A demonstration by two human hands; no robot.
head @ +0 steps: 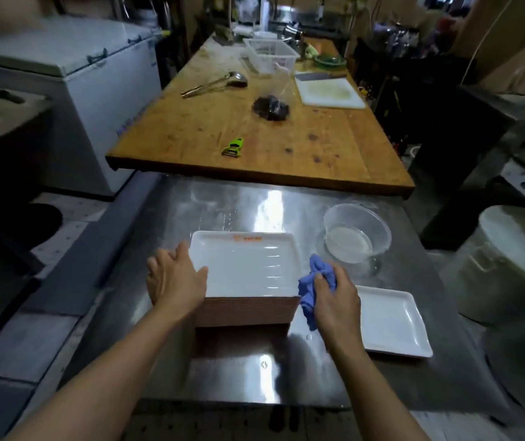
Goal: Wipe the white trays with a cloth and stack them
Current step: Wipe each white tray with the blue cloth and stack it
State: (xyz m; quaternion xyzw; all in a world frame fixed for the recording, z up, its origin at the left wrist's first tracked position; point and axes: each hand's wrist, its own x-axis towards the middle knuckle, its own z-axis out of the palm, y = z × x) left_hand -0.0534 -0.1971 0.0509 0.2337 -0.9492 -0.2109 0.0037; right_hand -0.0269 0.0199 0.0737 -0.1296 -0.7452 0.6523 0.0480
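While my left hand (175, 276) steadies the stack (245, 308), the step in hand looks like wiping the top tray (245, 262). To do it well: hold the stack at its left edge so it doesn't slide on the steel table (239, 377), run the cloth (313, 281) from the far rim to the near rim in overlapping passes, get into the corners and the ridges on the right side, then lift the tray off clean.

Left hand: fingers fairly straight, lying on the top tray's left rim, thumb over the near-left corner. Pressing, not gripping.

Right hand (334, 297): closed around the bunched blue cloth, at the stack's near-right corner, cloth hanging down past the edge. It seems not on the tray's floor yet.

Stack sits mid-table. One single tray (391, 323) lies flat just right of it, toward the table's near-right edge; I judge that's the start of the wiped pile. A clear bowl (355, 233) with water stands at the far right, near the stack.
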